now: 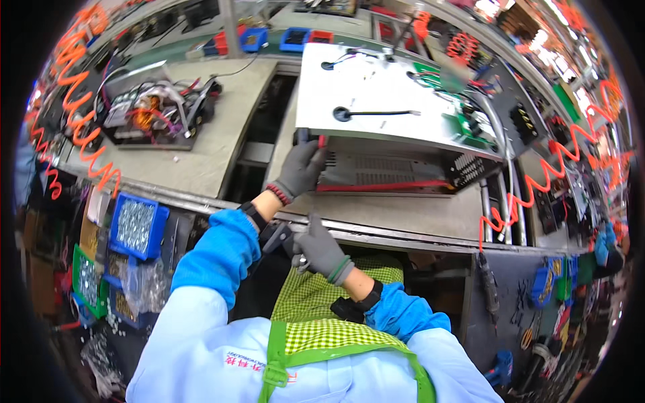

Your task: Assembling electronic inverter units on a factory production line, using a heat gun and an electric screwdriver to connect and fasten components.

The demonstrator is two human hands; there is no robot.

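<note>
A metal equipment case (383,164) lies on the bench in front of me, with a white panel (369,94) over its top, raised above a vented grey plate. A short black cable (386,113) comes out through a grommet in the panel. At the case's near left corner, my left hand (300,173), in a grey glove, has its fingers closed by a small red piece (322,141); what they grip is partly hidden. Nearer my body, my gloved right hand (321,252) is closed on a dark, flat-ended piece (277,238) of unclear kind. A red strip (383,186) runs along the case's lower edge.
Another open unit with coils and wiring (151,114) stands on the left bench. Blue bins of screws (138,225) and a green bin (87,279) sit at lower left. Coiled orange hoses (537,185) hang on both sides. A power screwdriver (488,285) hangs at right.
</note>
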